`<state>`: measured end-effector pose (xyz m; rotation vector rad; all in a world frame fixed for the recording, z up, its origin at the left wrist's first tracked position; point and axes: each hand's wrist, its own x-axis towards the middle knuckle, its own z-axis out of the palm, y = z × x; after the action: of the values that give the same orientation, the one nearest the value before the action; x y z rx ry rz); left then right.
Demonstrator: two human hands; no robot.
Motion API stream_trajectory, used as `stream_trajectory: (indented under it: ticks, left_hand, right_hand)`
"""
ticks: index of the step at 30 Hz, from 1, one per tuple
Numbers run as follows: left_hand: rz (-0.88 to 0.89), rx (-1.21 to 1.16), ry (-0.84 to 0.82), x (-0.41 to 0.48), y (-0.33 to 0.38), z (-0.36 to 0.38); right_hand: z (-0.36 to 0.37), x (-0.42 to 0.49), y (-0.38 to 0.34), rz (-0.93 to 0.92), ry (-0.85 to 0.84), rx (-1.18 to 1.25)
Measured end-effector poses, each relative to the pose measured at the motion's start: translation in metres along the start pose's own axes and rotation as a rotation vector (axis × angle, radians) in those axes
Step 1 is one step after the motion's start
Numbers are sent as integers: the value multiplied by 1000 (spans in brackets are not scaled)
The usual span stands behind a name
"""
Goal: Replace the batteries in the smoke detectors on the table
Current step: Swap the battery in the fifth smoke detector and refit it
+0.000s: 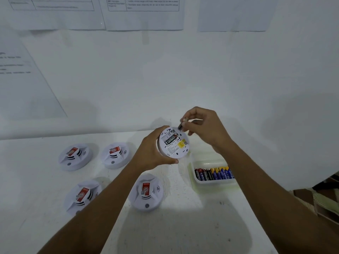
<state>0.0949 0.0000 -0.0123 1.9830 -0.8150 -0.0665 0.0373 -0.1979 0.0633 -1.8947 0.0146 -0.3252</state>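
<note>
Battery seating: second cell into the open bay

Your left grip (152, 153) curls round the upturned smoke detector (174, 146), held above the tabletop (183, 226) with its back facing you. One black battery (170, 140) already lies in the bay. Your right grip (203, 127) pinches a second battery (181, 125) at the bay's far edge. Check polarity against the markings, set the spring end first, then press it flat. Nearby, four other detectors (146, 192) lie face-up, and spare cells (214, 174) fill the tray (212, 182).
</note>
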Motion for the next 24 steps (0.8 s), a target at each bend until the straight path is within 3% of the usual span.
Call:
stream_trajectory:
  ticks: [8, 13, 16, 19, 24]
  left_hand:
    - [-8, 94, -14, -12, 4, -3]
    - [-10, 100, 22, -27, 0, -15]
    - [-7, 117, 32, -34, -2, -25]
    - [-15, 104, 41, -37, -4, -31]
    - [9, 55, 15, -48, -6, -44]
  right_hand:
    - [45, -28, -5, -39, -83, -136]
    - [65, -30, -6, -125, -36, -259]
    - [77, -29, -7, -17, 4, -286]
    - [84, -29, -9, 135, -17, -120]
    - [97, -28, -10, 209, -31, 19]
